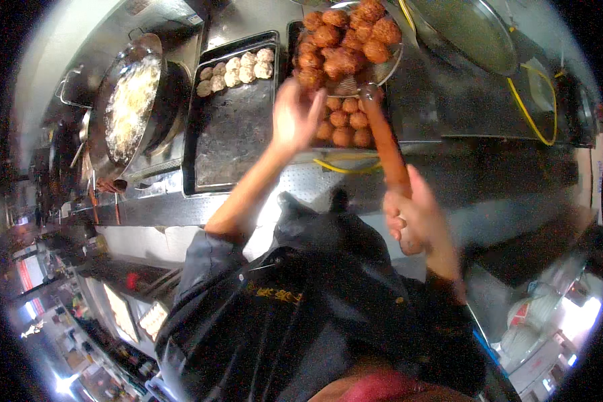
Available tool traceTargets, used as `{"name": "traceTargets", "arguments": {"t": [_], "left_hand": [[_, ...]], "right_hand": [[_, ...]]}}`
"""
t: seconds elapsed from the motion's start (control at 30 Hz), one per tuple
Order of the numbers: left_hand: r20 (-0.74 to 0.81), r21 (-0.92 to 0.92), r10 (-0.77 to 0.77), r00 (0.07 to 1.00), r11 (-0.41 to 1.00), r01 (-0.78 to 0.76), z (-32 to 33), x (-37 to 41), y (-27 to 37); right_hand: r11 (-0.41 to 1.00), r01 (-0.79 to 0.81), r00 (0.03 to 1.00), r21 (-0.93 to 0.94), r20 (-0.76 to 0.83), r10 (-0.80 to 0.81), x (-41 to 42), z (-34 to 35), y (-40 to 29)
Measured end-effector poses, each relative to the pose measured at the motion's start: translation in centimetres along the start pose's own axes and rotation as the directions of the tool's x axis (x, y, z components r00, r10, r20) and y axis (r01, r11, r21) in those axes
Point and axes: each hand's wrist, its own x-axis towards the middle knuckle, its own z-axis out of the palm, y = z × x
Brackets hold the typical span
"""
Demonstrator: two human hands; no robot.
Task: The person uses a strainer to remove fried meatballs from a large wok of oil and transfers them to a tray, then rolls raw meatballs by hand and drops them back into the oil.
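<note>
My right hand (417, 211) grips the brown wooden handle (389, 143) of a wire-mesh skimmer (389, 75). Browned fried balls (344, 60) are heaped in the skimmer's bowl, over a dark tray. My left hand (296, 118) is blurred, with the thumb apart from the fingers. Its fingertips are at the lower left of the heap; whether they touch a ball cannot be made out. Beneath the skimmer, more browned balls (341, 123) lie in rows on the tray. To the left, a black baking tray (231, 135) carries pale raw balls (238, 70) along its far end.
A wok (153, 120) of bubbling oil (133, 105) stands on the far left. Wooden-handled tools (94, 201) lean at its near side. A large metal pan (470, 37) is at the back right. Near it is a yellow hose or cord (530, 115). The steel counter's edge (176, 206) runs before me.
</note>
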Motion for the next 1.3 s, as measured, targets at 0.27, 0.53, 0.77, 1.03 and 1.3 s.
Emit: {"name": "traceTargets", "arguments": {"t": [0.27, 0.53, 0.77, 1.03, 1.3], "left_hand": [[0.577, -0.501, -0.717, 0.391, 0.068, 0.863, 14.7, -15.3, -18.0], [0.231, -0.431, -0.806, 0.545, 0.418, 0.8, 16.6, -14.4, -15.8], [0.254, -0.336, -0.772, 0.583, 0.495, 0.801, 14.5, -13.8, -14.0], [0.269, -0.373, -0.784, 0.559, 0.451, 0.811, 14.2, -12.5, -13.9], [0.438, -0.496, -0.812, 0.387, 0.141, 0.857, 15.7, -13.4, -14.2]], "right_hand": [[0.949, -0.172, 0.92, -0.264, -0.388, 0.059, 2.5, -5.0, -2.0], [0.929, -0.268, 0.831, -0.255, -0.548, 0.089, 3.4, -4.2, -3.7], [0.902, -0.268, 0.792, -0.338, -0.61, 0.007, 5.9, -2.9, -4.4], [0.795, -0.31, 0.8, -0.521, -0.595, -0.078, 6.3, -0.9, -1.3], [0.768, -0.278, 0.787, -0.576, -0.596, -0.162, 10.7, -2.9, 0.3]]}}
